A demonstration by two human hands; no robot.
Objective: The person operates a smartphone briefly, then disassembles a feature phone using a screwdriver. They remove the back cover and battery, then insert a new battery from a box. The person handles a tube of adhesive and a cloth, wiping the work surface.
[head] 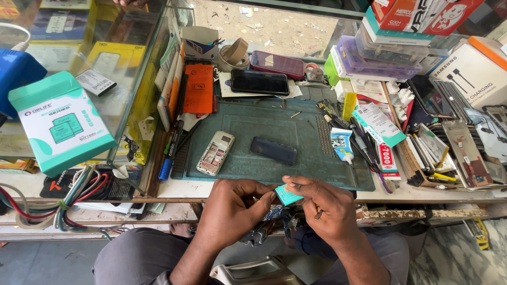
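Both my hands are at the front edge of the workbench, pinching a small flat teal piece point(288, 195) between them. My left hand point(232, 208) grips its left end with thumb and fingers. My right hand point(325, 203) holds its right side from above. On the teal work mat point(274, 158) beyond lie an opened small phone point(215, 153) with its inside showing and a dark back cover point(273, 150). Below my hands a bundle of tools point(266, 227) rests on my lap.
A teal box point(60, 121) sits on a glass case at left. Two smartphones point(261, 82) lie at the mat's far edge, next to an orange case point(198, 88). A glue tube point(342, 143), pens, stacked boxes point(391, 47) and packets crowd the right. Loose wires point(74, 200) hang at left.
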